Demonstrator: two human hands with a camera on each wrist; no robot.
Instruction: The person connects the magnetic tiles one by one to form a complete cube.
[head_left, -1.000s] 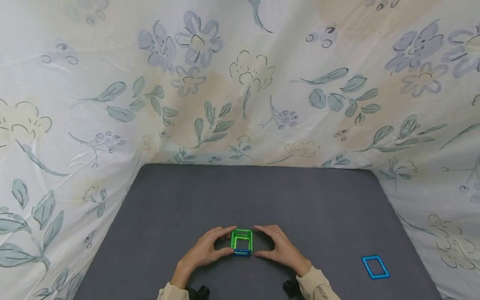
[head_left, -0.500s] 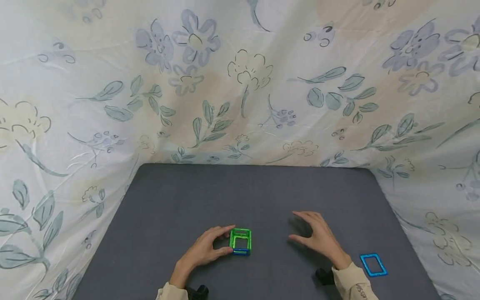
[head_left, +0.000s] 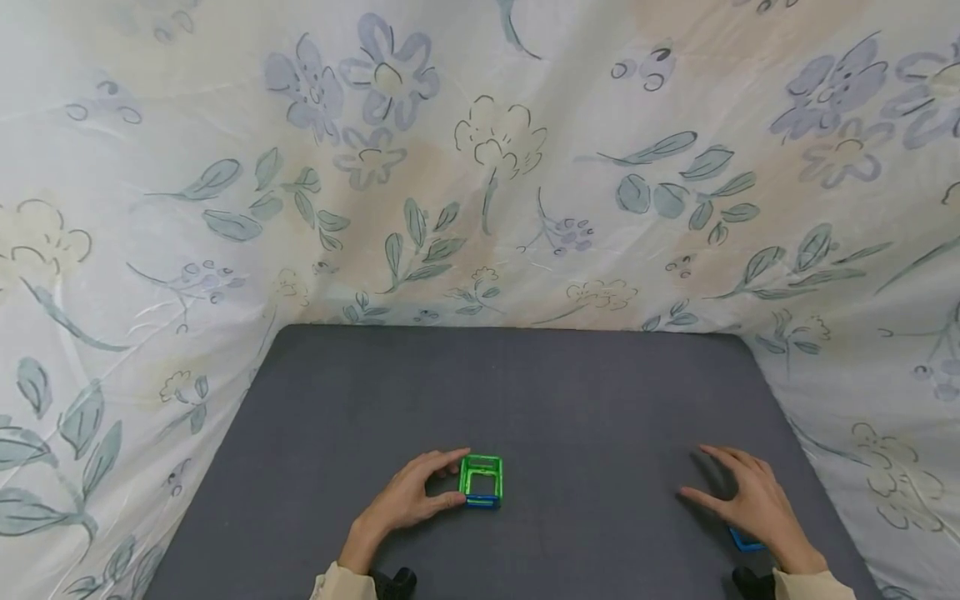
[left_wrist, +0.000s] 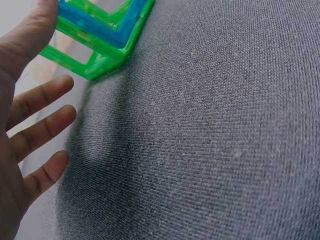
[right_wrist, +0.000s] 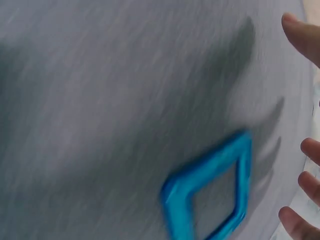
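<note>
A small box of green see-through magnetic tile frames (head_left: 498, 482), with a blue frame at its front, stands on the grey table. My left hand (head_left: 412, 496) holds its left side, thumb at the front corner and index finger at the back. In the left wrist view, the thumb (left_wrist: 35, 27) meets the box (left_wrist: 90, 39) while the other fingers stay apart from it. Over to the right, my right hand (head_left: 750, 500) hovers with fingers spread and nothing held. A blue square magnetic tile (right_wrist: 205, 168) lies below it, mostly hidden by that hand in the head view.
Grey cloth covers the table (head_left: 480, 375). A white curtain (head_left: 525, 275) printed with flowers and leaves hangs behind the table and along both sides.
My right hand has left the green box's right side and travelled right until it is over the blue tile. The left hand and the box have stayed in place.
</note>
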